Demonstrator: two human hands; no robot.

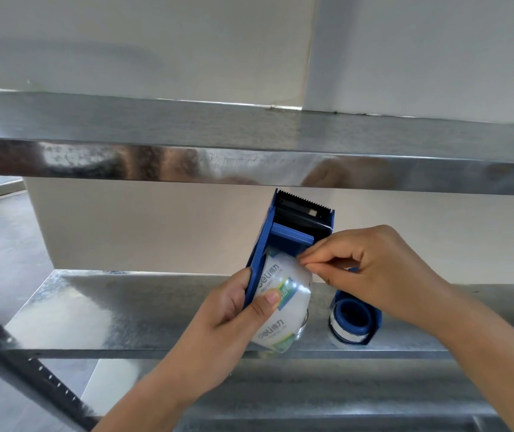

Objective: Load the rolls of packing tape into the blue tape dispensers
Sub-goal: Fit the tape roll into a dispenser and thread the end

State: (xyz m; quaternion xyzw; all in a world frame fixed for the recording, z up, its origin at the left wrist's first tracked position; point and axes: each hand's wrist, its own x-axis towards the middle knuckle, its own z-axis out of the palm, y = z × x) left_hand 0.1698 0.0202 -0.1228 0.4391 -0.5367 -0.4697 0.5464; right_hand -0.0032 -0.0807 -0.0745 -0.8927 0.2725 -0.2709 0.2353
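Two hands: left hand [234, 310] grips dispenser [283, 235], right hand [371, 269] pinches tape [283, 285].

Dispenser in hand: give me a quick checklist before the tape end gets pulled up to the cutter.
1. Dispenser held steady: ok, left hand grips its side, thumb on the roll.
2. Roll seated in the dispenser: ok as far as it shows; its hub is hidden.
3. Tape end pinched: cannot tell; right hand pinches at the roll's top, but the clear film does not show.
4. Path to the cutter: ok, nothing lies across the toothed blade.
5. Headroom: not ok, the cutter sits just under the upper shelf.
6. Second dispenser on the lower shelf: ok, apart from both hands.
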